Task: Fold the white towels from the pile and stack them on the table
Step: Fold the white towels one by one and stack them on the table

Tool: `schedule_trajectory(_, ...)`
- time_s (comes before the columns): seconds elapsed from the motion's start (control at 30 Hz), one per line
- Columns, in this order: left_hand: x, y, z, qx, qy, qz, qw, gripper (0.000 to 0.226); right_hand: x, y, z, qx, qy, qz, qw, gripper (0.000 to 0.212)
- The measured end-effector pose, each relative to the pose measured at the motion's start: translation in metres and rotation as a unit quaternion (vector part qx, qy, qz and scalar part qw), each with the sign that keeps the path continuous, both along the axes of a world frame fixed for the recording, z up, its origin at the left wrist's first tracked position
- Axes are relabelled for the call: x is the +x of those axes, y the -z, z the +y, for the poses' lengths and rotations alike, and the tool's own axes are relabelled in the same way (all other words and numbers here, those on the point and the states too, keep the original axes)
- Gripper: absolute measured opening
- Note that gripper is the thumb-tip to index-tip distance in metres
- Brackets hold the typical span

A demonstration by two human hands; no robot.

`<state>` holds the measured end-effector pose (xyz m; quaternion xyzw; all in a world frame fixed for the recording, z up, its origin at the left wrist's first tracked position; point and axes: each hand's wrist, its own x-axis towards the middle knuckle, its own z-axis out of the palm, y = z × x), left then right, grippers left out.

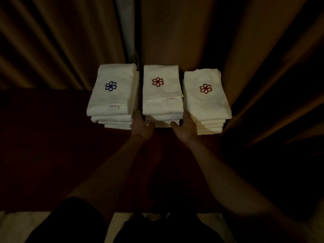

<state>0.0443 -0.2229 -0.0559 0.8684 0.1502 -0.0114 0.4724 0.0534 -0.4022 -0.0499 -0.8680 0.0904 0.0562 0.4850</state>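
Observation:
Three stacks of folded white towels stand side by side at the far edge of the dark red table (52,137). The left stack (112,95) carries a blue flower emblem; the middle stack (162,92) and the right stack (205,97) carry red ones. My left hand (142,126) holds the middle stack's lower left corner, fingers slid into the gap beside the left stack and thumb on the front. On the stack's lower right corner, my right hand (184,128) does the same, its fingers hidden in the gap beside the right stack.
Brown curtains (192,32) hang close behind the stacks, with a pale strip (125,23) between them. The scene is dim. A pale floor (14,225) shows below the table's near edge, and dark clothing (70,225) fills the bottom of the view.

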Motion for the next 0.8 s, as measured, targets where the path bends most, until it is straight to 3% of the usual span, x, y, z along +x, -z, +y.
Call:
schedule_trajectory(0.2, 0.016, 0.005, 0.004, -0.016, -0.01, 0.012, 1.0, 0.061, 0.006, 0.006, 0.008, 0.004, 0.019, -0.004, 1.0, 0.066)
schedule_trajectory(0.4, 0.025, -0.001, 0.002, -0.01, -0.072, -0.075, 0.995, 0.03, 0.007, 0.009, 0.014, 0.007, 0.048, -0.074, 0.996, 0.054)
schedule_trajectory(0.6, 0.028, -0.008, 0.0, -0.13, -0.021, -0.142, 0.981, 0.059, 0.012, 0.007, 0.024, 0.036, 0.085, -0.147, 0.985, 0.047)
schedule_trajectory(0.8, 0.034, 0.001, 0.002, -0.103, -0.025, -0.067, 0.992, 0.06, 0.014, 0.014, 0.03, 0.003, 0.047, -0.109, 0.993, 0.05)
